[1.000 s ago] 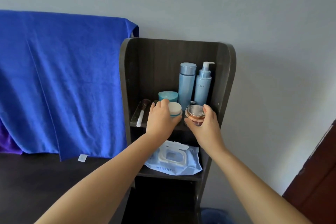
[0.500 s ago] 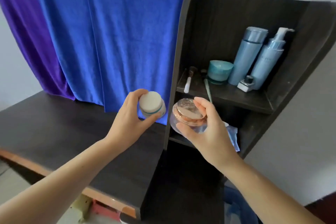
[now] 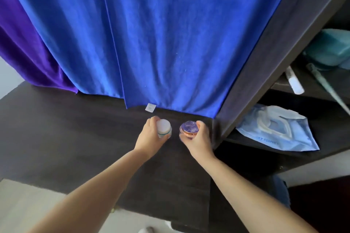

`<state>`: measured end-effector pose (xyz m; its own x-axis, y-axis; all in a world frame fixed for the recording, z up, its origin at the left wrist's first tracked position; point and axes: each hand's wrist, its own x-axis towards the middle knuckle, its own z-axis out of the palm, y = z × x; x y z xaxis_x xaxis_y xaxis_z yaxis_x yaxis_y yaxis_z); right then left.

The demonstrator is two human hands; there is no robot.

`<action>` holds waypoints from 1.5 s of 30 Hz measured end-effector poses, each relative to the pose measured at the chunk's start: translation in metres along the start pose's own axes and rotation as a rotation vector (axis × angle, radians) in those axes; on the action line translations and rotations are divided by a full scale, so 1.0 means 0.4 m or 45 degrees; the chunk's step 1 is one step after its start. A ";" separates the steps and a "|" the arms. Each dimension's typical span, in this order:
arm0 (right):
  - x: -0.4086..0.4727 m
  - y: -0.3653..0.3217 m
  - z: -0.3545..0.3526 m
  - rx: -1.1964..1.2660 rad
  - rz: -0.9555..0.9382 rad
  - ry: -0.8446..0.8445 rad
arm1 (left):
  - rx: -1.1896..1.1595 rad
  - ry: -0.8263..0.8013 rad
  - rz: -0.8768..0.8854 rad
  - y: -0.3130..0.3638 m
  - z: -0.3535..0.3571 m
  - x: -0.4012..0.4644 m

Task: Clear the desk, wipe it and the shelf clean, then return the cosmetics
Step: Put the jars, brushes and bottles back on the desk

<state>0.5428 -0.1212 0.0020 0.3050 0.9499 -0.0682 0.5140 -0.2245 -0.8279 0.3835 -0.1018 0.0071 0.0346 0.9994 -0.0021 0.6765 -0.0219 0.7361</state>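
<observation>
Both forearms reach over the dark desk (image 3: 75, 138). The left hand (image 3: 149, 136) grips a white jar (image 3: 164, 128); the right hand (image 3: 198, 138) grips a copper-rimmed jar (image 3: 189, 129), both low at the desktop, just beside each other. Right stands the shelf (image 3: 265, 53), holding a wipes pack (image 3: 278, 130). Behind hangs a blue towel (image 3: 161, 34).

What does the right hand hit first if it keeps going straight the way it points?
Probably the hanging blue towel. The right hand, holding the rose-gold jar, points toward the back of the desk, where the towel's hem hangs. The shelf side panel stands close on its right; depth is unclear.
</observation>
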 end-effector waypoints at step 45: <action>0.086 -0.124 -0.868 -0.380 -0.347 0.779 | 0.462 0.061 0.648 1.005 0.069 0.085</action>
<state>0.8063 -0.1530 0.2339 0.4833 0.7088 0.5138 0.8053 -0.1297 -0.5784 0.6770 -0.0773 0.2842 0.3908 0.8614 0.3246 0.7908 -0.4946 0.3605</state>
